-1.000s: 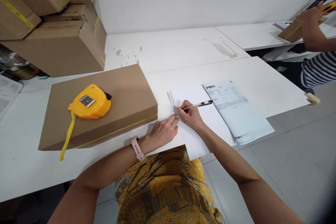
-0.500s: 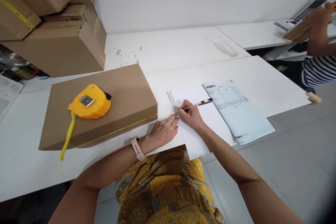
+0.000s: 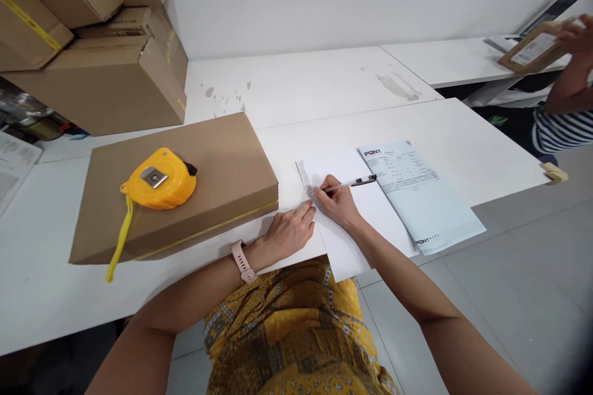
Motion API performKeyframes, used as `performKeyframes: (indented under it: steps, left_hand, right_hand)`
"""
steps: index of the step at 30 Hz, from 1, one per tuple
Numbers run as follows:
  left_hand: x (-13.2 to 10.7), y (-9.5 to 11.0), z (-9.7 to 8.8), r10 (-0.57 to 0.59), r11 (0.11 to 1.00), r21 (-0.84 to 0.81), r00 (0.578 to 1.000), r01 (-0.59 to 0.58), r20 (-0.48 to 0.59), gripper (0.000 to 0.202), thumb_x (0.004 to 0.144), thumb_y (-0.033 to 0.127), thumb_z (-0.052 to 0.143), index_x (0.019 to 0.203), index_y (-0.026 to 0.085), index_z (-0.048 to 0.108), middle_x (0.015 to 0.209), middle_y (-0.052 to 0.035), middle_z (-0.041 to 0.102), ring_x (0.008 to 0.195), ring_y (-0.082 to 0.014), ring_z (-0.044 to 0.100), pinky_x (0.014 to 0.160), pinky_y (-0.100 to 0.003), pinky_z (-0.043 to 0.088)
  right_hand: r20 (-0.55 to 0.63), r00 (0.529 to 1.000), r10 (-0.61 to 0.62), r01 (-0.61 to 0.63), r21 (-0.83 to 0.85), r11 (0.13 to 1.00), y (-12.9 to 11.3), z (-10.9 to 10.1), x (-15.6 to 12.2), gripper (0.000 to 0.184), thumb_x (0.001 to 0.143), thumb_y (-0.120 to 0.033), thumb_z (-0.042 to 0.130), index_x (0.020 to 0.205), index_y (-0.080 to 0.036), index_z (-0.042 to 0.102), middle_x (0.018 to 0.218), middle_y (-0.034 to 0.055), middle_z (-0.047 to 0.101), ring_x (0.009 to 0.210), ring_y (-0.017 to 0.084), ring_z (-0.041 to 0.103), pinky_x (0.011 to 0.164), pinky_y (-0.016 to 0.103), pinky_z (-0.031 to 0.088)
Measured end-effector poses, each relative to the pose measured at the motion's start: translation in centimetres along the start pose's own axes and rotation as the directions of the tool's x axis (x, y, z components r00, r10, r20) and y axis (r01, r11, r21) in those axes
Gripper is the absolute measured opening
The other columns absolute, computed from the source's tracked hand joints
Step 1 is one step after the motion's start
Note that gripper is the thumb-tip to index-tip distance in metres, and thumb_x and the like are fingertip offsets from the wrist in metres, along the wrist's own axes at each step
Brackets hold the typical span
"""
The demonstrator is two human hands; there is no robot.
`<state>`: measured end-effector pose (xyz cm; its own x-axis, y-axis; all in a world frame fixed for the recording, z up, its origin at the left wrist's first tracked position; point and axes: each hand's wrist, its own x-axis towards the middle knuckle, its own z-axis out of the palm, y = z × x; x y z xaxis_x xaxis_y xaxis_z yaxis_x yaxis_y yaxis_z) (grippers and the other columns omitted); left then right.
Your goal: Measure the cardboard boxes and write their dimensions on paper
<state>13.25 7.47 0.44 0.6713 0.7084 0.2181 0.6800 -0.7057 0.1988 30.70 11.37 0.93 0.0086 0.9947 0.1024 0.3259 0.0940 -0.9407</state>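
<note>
My right hand (image 3: pixel 338 200) grips a pen (image 3: pixel 359 181) with a clear barrel and black end, its tip down at the left edge of a white sheet of paper (image 3: pixel 370 216). Along that edge runs a narrow strip with rows of small dark marks (image 3: pixel 303 176). My left hand (image 3: pixel 291 231) lies flat on the table, fingertips touching the paper's edge just below the pen tip. To its left sits a closed cardboard box (image 3: pixel 217 160), with a yellow tape measure (image 3: pixel 162 180) on top and its yellow strap hanging over the front.
A pale blue printed form (image 3: pixel 421 197) overlaps the paper's right side on the white table (image 3: pixel 296 129). Stacked cardboard boxes (image 3: pixel 120 86) stand at the back left. At the far right, another person's hand (image 3: pixel 577 34) holds a brown box (image 3: pixel 532 49). A pale corner guard (image 3: pixel 553 173) marks the table's right corner.
The pen's upper end has shifted slightly right as my right hand moves a little. My left hand stays put. The other person has tilted the brown box, showing a white label.
</note>
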Motion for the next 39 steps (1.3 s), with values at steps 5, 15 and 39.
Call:
performKeyframes:
  steps: [5,15,39]
  left_hand:
    - [0.0,-0.05,-0.02,0.002,1.0,-0.012,1.0,-0.002,0.004,0.035,0.098,0.02,0.051,0.128,0.006,0.061,0.14,-0.0195,0.061,0.101,-0.0282,0.073,0.08,-0.041,0.063]
    - [-0.03,-0.04,-0.02,0.004,1.0,-0.012,1.0,-0.004,-0.004,0.035,0.098,0.02,0.05,0.128,0.007,0.061,0.139,-0.0199,0.062,0.102,-0.0273,0.073,0.079,-0.039,0.063]
    - [-0.06,-0.11,-0.03,0.007,0.999,-0.033,1.0,-0.008,-0.009,0.034,0.097,0.019,0.052,0.128,0.009,0.06,0.138,-0.0194,0.063,0.109,-0.0277,0.071,0.082,-0.038,0.062]
  right_hand:
    - [0.009,1.0,0.007,-0.007,-0.001,1.0,0.0,-0.02,0.01,0.025,0.079,-0.031,0.062,0.066,-0.024,0.042,0.058,-0.0061,0.038,0.056,0.011,0.034,0.054,0.029,0.026]
    - [0.014,1.0,0.02,-0.02,-0.008,1.0,-0.06,-0.07,-0.06,0.025,0.078,-0.031,0.062,0.066,-0.023,0.041,0.058,-0.0062,0.038,0.057,0.011,0.035,0.054,0.028,0.026]
    - [-0.014,1.0,0.016,-0.016,-0.026,1.0,-0.11,-0.11,-0.04,0.025,0.078,-0.03,0.062,0.065,-0.023,0.042,0.058,-0.0062,0.038,0.056,0.011,0.034,0.053,0.028,0.026]
